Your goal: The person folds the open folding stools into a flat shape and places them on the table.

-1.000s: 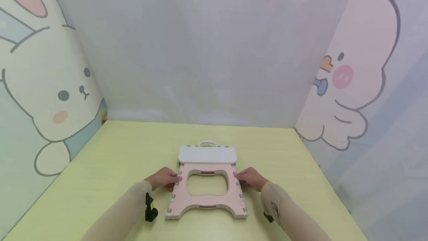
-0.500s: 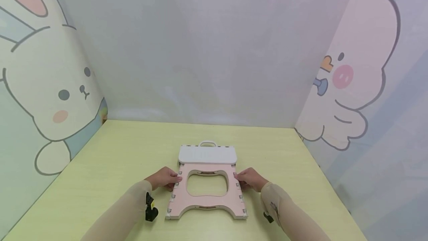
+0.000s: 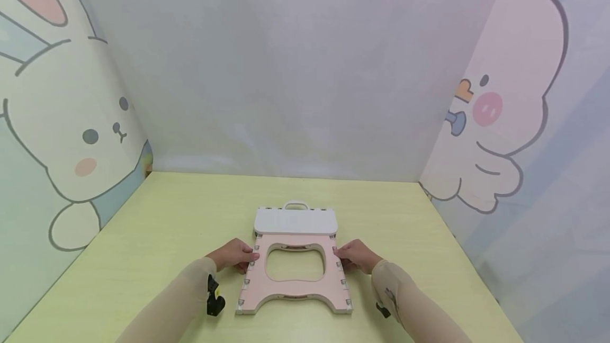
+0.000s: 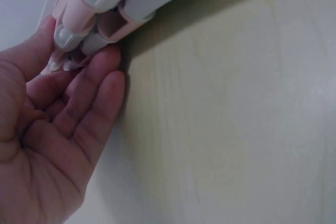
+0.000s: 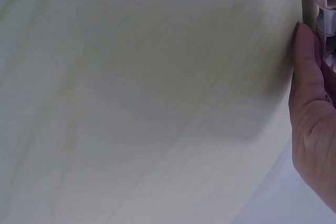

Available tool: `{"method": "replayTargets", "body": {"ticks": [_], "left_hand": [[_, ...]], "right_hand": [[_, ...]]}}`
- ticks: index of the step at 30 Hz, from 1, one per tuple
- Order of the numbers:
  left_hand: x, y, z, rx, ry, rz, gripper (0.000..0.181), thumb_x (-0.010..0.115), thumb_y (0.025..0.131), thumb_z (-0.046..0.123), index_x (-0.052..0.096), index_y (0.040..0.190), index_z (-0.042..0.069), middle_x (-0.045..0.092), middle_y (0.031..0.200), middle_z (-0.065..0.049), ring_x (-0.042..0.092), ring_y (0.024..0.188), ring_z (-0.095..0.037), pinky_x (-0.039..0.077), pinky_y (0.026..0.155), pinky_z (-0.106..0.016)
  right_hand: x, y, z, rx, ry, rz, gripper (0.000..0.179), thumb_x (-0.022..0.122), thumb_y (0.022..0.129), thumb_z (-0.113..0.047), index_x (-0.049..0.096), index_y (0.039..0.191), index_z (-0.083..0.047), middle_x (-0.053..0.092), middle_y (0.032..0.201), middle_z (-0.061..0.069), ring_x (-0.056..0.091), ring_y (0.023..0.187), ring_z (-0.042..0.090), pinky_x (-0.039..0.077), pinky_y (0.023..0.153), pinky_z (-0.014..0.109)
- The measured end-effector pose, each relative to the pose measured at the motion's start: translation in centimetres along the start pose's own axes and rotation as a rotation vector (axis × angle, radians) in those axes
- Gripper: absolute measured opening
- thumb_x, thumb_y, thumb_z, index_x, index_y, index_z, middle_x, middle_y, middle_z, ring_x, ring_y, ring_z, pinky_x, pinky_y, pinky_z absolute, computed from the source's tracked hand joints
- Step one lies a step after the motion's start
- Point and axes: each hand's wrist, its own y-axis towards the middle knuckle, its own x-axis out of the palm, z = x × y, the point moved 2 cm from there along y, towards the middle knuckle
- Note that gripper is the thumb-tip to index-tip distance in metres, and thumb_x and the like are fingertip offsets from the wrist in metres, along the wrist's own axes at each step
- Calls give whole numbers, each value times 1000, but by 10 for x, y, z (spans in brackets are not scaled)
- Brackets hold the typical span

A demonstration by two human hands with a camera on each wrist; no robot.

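Note:
A folding step stool [image 3: 295, 271], pink with a white top panel [image 3: 295, 221] and a white carry handle [image 3: 296, 204], lies folded flat on the table in the head view. My left hand [image 3: 233, 254] grips its left edge, thumb on the upper face. In the left wrist view that hand [image 4: 58, 114] has its fingers curled under the hinged pink and white edge [image 4: 97, 11]. On the opposite edge my right hand [image 3: 358, 255] pinches the stool with the thumb on top. Only part of the right hand [image 5: 312, 98] shows in the right wrist view, beside the stool's edge [image 5: 326, 9].
The stool lies on a pale yellow table [image 3: 190, 200]. Behind it hangs a plain light curtain [image 3: 286, 78], with a printed rabbit [image 3: 90, 94] at left and a printed duck [image 3: 514, 78] at right. A black wrist device [image 3: 215, 296] hangs under the left sleeve.

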Motion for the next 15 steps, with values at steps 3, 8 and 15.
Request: {"method": "replayTargets", "body": {"ticks": [3,8,15], "left_hand": [[0,-1,1,10,1,1,24,64,93,15,64,71,3,57,59,2,53,53,-10,51,56,-26],[-1,-2,5,21,24,11,26,64,92,15,63,69,4,56,58,2,52,53,-10,50,56,-26],[-2,-3,8,32,33,7,27,64,92,14,61,68,4,57,59,2,53,53,-10,50,56,-26]], "right_hand": [[0,0,0,-5,-3,3,21,61,93,-8,69,83,8,66,69,5,60,62,13,53,61,31],[-1,1,-1,-3,-18,17,21,61,92,-8,69,82,8,65,67,4,58,61,13,52,60,31],[-1,2,0,8,-24,30,20,62,92,-8,69,81,8,62,65,3,57,59,13,51,58,29]]}}
